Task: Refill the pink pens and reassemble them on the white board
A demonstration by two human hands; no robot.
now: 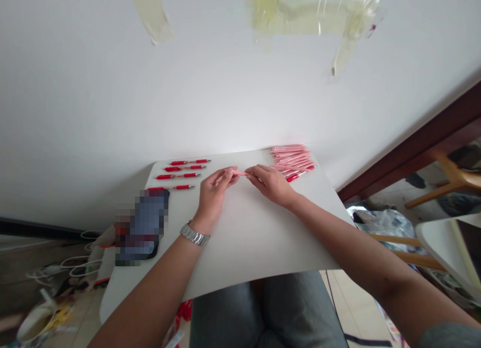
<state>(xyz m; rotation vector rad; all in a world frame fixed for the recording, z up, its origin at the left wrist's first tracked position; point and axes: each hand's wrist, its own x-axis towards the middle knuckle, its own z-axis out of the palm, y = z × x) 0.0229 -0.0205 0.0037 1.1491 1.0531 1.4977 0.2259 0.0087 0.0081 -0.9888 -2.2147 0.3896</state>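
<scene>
Over the middle of the white table, my left hand [218, 187] and my right hand [271, 184] pinch the two ends of a slim pink pen-shaped stick [240, 173]. Fingers hide most of it, so its exact kind cannot be made out. Right of my right hand lies a pile of similar pink sticks [291, 155], with a red pen [293, 178] at its near edge. To the left of my left hand, several red pens [184, 175] lie in a spaced row, one below another.
A phone [145, 227], blurred out in part, lies at the left edge of the white table [255, 237]. The wall [225, 87] with tape strips rises behind. Cables [75, 265] and a bucket [35, 325] are on the floor at left; a wooden chair [458, 172] is at right.
</scene>
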